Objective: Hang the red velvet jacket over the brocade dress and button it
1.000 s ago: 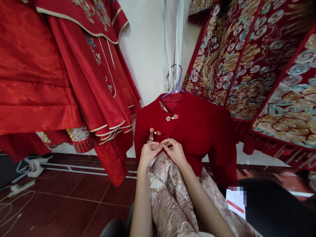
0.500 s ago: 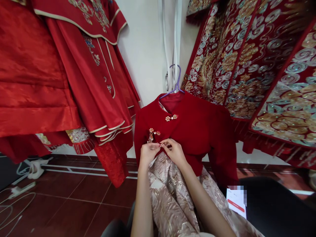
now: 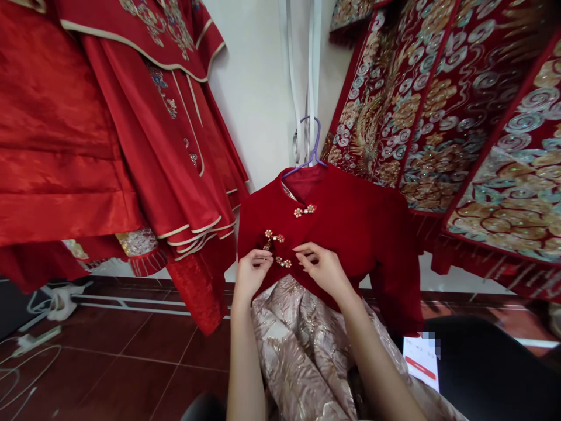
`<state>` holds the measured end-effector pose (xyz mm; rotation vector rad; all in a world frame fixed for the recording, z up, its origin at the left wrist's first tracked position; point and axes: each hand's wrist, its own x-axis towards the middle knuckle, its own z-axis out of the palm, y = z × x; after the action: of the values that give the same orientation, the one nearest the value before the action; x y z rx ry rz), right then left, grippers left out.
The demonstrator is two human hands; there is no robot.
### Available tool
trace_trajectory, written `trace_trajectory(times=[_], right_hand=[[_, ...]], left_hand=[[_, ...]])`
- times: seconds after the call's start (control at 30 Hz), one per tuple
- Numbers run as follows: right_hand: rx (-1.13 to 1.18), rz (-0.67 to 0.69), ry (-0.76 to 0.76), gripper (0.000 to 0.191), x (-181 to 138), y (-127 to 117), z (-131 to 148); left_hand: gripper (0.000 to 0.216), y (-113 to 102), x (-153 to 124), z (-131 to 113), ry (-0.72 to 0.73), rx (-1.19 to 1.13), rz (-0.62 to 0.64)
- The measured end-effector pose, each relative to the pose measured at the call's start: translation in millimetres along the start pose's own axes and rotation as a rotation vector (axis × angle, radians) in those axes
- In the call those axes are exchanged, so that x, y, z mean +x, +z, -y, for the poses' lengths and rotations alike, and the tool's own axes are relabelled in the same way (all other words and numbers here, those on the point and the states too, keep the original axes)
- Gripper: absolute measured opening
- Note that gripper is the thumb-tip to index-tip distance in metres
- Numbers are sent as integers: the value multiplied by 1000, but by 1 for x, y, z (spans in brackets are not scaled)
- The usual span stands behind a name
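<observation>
A red jacket (image 3: 346,228) hangs on a purple hanger (image 3: 314,153) in front of me. Three flower-shaped, beaded clasps run down its front: a collar clasp (image 3: 304,211), a middle clasp (image 3: 274,237) with a small hanging ornament, and a bottom clasp (image 3: 283,262) near the hem. My left hand (image 3: 254,272) is just left of the bottom clasp, below the ornament, its fingers loosely apart and nothing visible in them. To the right of that clasp, my right hand (image 3: 322,266) has thumb and fingers spread, holding nothing. A pale patterned skirt (image 3: 298,333) shows below the jacket.
Red garments (image 3: 144,134) hang on the left, and heavily embroidered ones (image 3: 438,117) on the right. A lit phone (image 3: 421,365) lies on a black seat (image 3: 495,368). White shoes (image 3: 61,301), cables and a power strip (image 3: 37,341) are at the floor's left.
Both hands have come away from the bottom clasp and moved apart, the left hand leftward and the right hand rightward. The clasp, earlier covered by the fingers, now shows.
</observation>
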<state>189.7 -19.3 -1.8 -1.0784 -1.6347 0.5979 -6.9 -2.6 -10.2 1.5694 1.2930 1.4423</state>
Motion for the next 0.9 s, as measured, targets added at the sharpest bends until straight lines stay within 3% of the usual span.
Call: trace_trajectory(times=[0.1,0.17,0.27,0.33,0.53,0.9], right_hand=[[99,-16,57,26,-4,-14,15],[137,47,93,30,-6,-15,22],[65,146,99,27,-8,-6,24],[-27,153,71,21,-8,2,19],[-111,105,42,20,-2,14,-5],[-27,93,207,18,-1,18,-9]], left_hand=[[19,-15,-3,-7,-1,-67,9],[24,-19,-5,-8,-40,-131,77],[29,-14,-7,-5,-102,-123,235],[28,-6,-6,-2,-85,-26,275],[20,12,-2,9,50,112,266],[20,11,-1,13,31,82,236]])
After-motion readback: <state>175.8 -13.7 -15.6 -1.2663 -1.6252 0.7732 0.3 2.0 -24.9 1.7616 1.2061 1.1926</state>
